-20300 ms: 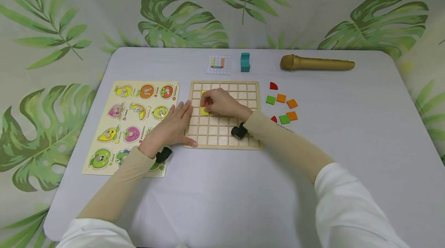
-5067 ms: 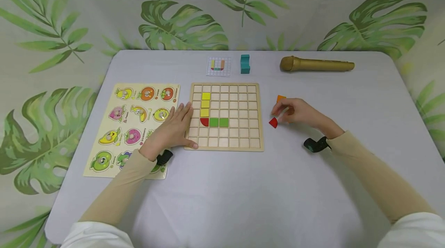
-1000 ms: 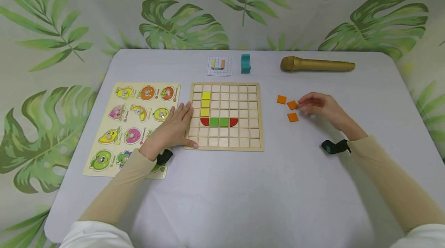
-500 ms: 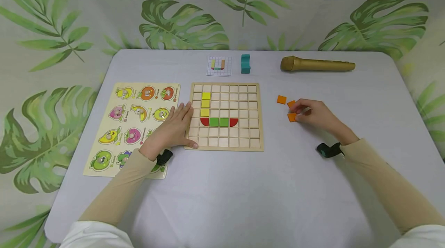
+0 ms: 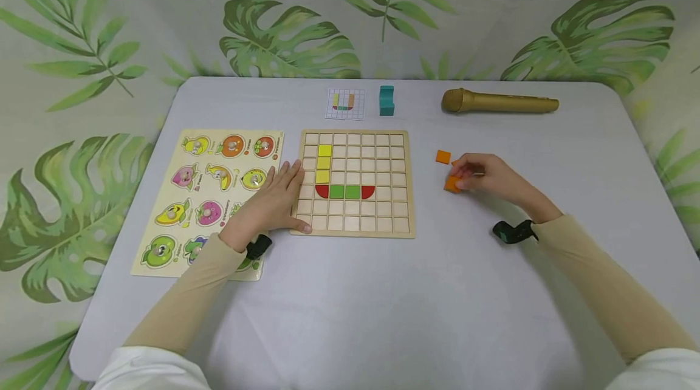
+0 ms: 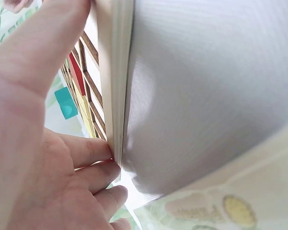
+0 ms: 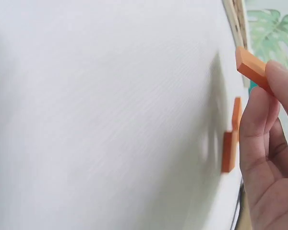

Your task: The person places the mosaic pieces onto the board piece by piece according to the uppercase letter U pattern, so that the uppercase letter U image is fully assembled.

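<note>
My right hand (image 5: 487,178) pinches an orange square tile (image 7: 253,69) between thumb and fingers, raised off the tabletop in the right wrist view. Two more orange tiles lie beneath it: one in plain sight (image 5: 443,157), the other (image 7: 228,152) mostly covered by the hand in the head view. My left hand (image 5: 273,198) rests with spread fingers against the left edge of a wooden grid board (image 5: 384,208). On the board, a column of three yellow tiles (image 5: 324,163) runs down to a red quarter-round (image 5: 322,192); two green tiles (image 5: 344,192) and another red quarter-round (image 5: 367,192) continue rightward.
A fruit puzzle board (image 5: 208,244) lies partly under the left forearm. Behind the grid are a small pattern card (image 5: 345,104) and a teal block (image 5: 386,101). A gold microphone (image 5: 500,101) lies at the back right.
The right hand moved left to the orange tiles and lifted one. Over the longer span, red and green pieces joined the yellow ones on the board. The left hand stayed put.
</note>
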`<state>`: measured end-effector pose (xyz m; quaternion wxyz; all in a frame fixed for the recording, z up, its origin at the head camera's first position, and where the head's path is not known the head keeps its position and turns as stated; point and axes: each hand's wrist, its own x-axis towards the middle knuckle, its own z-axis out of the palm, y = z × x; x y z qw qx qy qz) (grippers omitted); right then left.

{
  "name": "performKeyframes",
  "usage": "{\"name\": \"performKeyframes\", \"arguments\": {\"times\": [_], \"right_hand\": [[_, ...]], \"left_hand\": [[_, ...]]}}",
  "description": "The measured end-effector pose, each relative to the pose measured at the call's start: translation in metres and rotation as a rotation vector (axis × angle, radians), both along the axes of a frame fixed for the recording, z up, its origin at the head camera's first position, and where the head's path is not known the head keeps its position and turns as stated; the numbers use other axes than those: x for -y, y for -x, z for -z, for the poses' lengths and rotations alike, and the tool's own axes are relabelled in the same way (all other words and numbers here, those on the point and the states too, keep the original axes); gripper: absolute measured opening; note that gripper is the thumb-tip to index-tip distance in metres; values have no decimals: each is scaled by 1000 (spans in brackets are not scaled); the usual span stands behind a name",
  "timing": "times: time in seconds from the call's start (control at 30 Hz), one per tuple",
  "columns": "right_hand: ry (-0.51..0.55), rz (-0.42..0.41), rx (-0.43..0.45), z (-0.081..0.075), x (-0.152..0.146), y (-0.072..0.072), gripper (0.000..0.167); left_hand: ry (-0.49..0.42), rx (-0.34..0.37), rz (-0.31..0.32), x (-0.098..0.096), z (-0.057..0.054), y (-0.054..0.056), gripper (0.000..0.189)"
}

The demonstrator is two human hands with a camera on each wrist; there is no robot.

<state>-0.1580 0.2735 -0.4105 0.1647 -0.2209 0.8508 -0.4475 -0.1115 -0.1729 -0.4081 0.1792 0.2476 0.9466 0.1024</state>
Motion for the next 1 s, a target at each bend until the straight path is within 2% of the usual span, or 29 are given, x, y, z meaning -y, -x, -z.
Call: {"name": "performKeyframes", "arguments": {"times": [0.2,0.3,0.57,0.83,1.0], "right_hand": [[84,18,101,-5,23,9,15],[115,10,116,-7,38,13,15],[132,-77,111,-9,85,27,17],[80,-123,103,-5,130,36,13],[3,-139,44,-1,150,37,8]], "left_hand": [[-7,6,-3,0,-1,0,123],[-9,10,-7,0,-1,0,123],[-3,2,0,0,0,1,123],[-6,13,-6,0,-1,1,123],[-2,13,-8,0,0,1,124]]}}
